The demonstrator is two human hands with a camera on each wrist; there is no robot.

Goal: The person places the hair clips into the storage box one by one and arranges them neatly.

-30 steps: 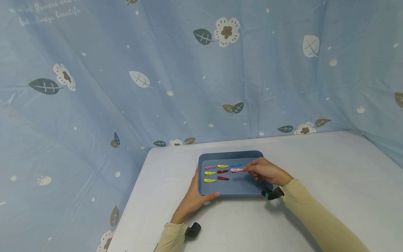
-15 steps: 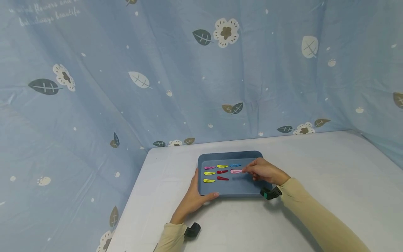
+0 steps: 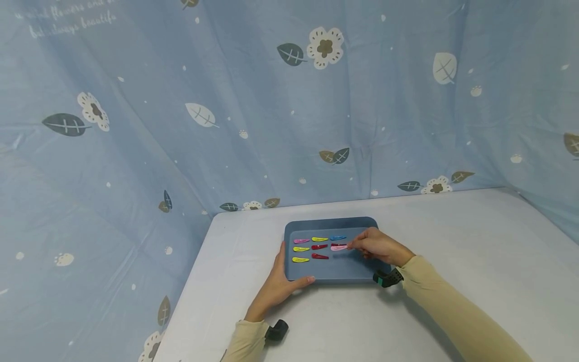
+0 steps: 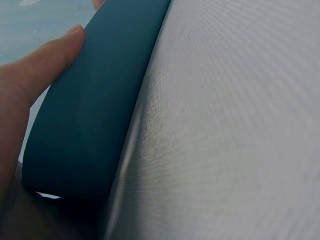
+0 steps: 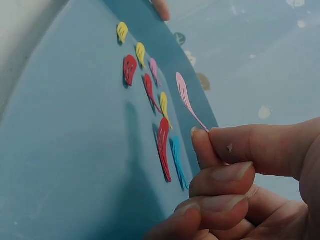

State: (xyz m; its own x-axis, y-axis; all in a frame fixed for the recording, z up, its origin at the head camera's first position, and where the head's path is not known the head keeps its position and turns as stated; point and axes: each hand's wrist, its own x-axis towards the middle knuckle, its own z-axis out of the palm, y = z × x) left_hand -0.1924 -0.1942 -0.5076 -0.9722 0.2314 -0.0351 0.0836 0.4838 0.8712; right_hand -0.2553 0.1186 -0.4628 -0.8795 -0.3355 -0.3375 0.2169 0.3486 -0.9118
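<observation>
My right hand (image 3: 377, 245) pinches a pink snap hair clip (image 5: 183, 92) between thumb and index finger, its wide end pointing away from the fingertips. In the head view the clip overlaps a red hair clip (image 3: 339, 245) lying in the blue-grey tray (image 3: 353, 271). A blue hair clip (image 3: 338, 238) is just beyond. My left hand (image 3: 273, 286) holds the tray's near left corner, with the thumb (image 4: 70, 47) at the near rim and the fingers along the left side. Other clips lie in rows: yellow clips (image 3: 300, 260), red clips (image 3: 320, 256) and a purple-pink clip (image 3: 301, 241).
The tray stands on a white-covered table (image 3: 244, 241). A blue curtain (image 3: 253, 100) printed with flowers and leaves hangs behind and to the left. Each wrist wears a dark strapped camera (image 3: 277, 330).
My right hand has shifted slightly toward me with the pink clip, and the red clip behind it has come into view. The left hand stays on the tray corner.
</observation>
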